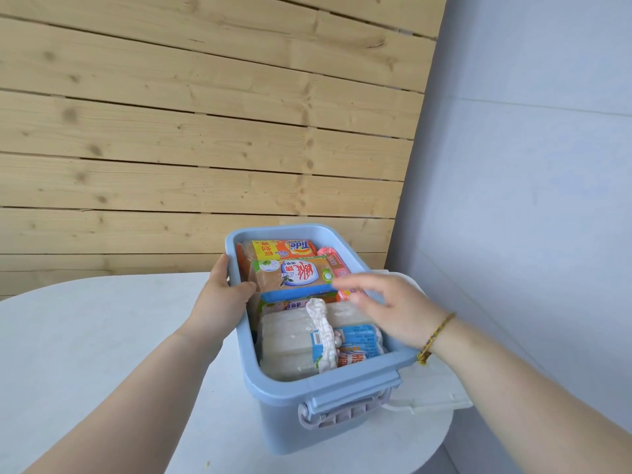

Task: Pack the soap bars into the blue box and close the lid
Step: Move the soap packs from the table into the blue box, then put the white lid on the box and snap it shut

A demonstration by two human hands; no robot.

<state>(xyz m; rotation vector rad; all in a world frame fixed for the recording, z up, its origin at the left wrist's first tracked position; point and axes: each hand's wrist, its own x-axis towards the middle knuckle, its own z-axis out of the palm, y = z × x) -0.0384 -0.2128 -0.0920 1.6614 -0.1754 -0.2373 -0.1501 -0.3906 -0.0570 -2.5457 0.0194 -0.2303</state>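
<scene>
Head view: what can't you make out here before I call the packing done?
Head view throughout:
- Right hand: motion-blurred, so whether it touches the soap bars is unclear.
- Lower soap layers: hidden under the top bars and the blue box walls.
- White lid: mostly hidden behind the box and the right forearm.

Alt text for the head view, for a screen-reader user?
A person's left hand grips the left rim of an open blue box packed with wrapped soap bars, while the right hand, fingers spread, is above the bars. The box stands on a white round table with a flat white lid beside it on the right.
</scene>
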